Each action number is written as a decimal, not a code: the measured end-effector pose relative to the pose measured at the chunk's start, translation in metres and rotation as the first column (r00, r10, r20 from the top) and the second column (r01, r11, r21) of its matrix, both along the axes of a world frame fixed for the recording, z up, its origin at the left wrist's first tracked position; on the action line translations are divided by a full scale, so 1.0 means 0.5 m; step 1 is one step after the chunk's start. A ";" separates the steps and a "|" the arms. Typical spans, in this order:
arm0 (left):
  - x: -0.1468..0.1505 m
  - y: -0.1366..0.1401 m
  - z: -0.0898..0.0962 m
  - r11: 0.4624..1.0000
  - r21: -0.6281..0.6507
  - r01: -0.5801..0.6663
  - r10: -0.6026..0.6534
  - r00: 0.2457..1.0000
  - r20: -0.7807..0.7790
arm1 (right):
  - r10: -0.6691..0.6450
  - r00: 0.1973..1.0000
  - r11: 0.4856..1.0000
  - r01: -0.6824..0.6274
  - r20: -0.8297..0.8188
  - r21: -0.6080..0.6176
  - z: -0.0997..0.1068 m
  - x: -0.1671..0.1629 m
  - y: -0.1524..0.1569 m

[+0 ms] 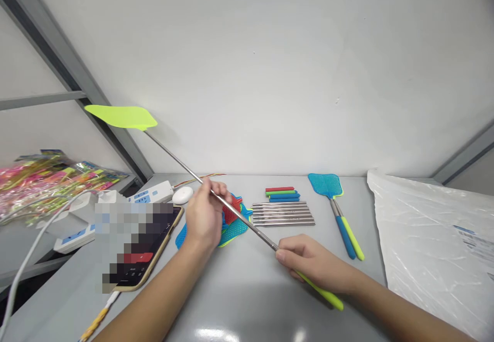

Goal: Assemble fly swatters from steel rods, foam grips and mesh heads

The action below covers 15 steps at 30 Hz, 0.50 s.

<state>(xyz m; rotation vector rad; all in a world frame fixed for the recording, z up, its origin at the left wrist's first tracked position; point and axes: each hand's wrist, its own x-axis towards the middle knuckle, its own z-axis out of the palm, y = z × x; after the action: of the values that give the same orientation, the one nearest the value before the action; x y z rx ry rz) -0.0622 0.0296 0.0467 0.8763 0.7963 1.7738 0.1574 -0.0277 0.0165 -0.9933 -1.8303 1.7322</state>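
A telescopic fly swatter [123, 117] with a yellow-green head is stretched out slantwise above the table, its head raised to the left. My right hand [312, 262] is closed round the yellow-green handle at the lower end. Higher up, my left hand [204, 218] has its fingers curled about the thin metal rod. Behind that hand lie loose swatter heads [234, 234] in blue, red and green, partly hidden. Several metal rods [283, 214] lie side by side, with red, green and blue handle sleeves [283, 197] beyond them. Two short swatters [326, 185] rest together to the right.
A phone [154, 254] lies at left, partly pixelated, near a white mouse [182, 195] and a power strip [152, 193] with cables. Packaged colourful items [57, 182] fill the far left. A white plastic bag [428, 249] covers the right side. A wall stands behind.
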 end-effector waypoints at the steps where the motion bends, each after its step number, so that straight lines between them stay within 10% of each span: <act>1: -0.009 0.005 0.006 0.999 0.006 -0.034 0.034 0.999 0.029 | 0.011 1.000 1.000 -0.011 0.013 0.009 0.000 0.000 0.000; 9: -0.011 -0.002 -0.002 0.998 0.037 -0.048 0.047 0.999 0.021 | 0.028 0.997 0.999 -0.030 0.068 0.036 -0.014 0.009 0.005; 15: 0.069 -0.074 -0.052 0.955 -0.084 0.283 -0.294 0.893 -0.341 | -0.046 0.999 0.999 0.047 -0.022 0.019 -0.018 0.013 0.008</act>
<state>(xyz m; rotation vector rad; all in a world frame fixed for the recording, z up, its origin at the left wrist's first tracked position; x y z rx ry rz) -0.0275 -0.0073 0.0208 1.2439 0.8667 1.3566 0.1638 -0.0238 0.0078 -0.9982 -1.7932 1.6886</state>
